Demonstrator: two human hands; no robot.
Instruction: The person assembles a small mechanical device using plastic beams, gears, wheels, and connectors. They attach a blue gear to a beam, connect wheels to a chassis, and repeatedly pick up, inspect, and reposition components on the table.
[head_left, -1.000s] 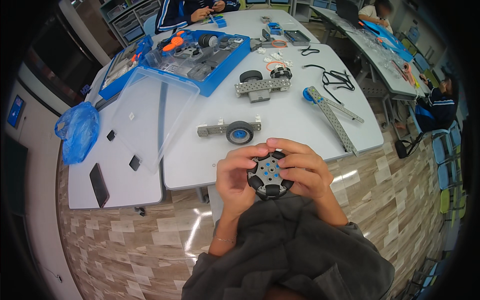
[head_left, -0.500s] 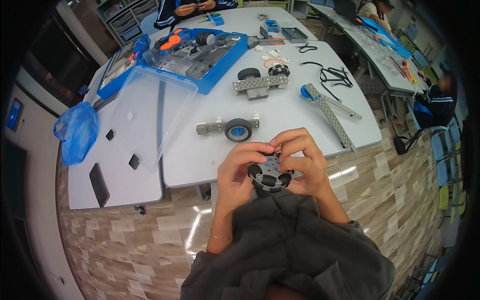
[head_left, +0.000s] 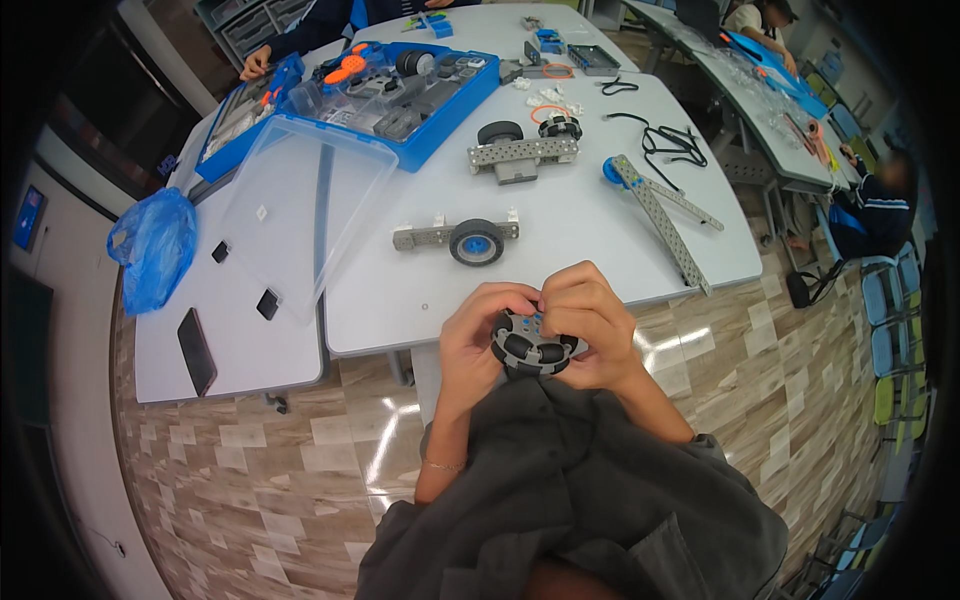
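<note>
Fingers of left hand (head_left: pixel 478 335) and right hand (head_left: pixel 590 325) pinch a roller wheel (head_left: pixel 528 343). They hover just off the white table (head_left: pixel 580 230) edge, above open floor (head_left: pixel 250 470).

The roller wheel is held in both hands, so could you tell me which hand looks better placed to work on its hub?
Probably the right hand: its fingertips curl over the top of the roller wheel near the hub, while the left hand cups its side, steadying it.

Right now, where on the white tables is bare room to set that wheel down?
Bare tabletop lies between the grey beam with a black wheel and the table's near edge, ahead of both hands holding the black-and-grey roller wheel. Crowded: around the blue parts tray and black cables.
</note>
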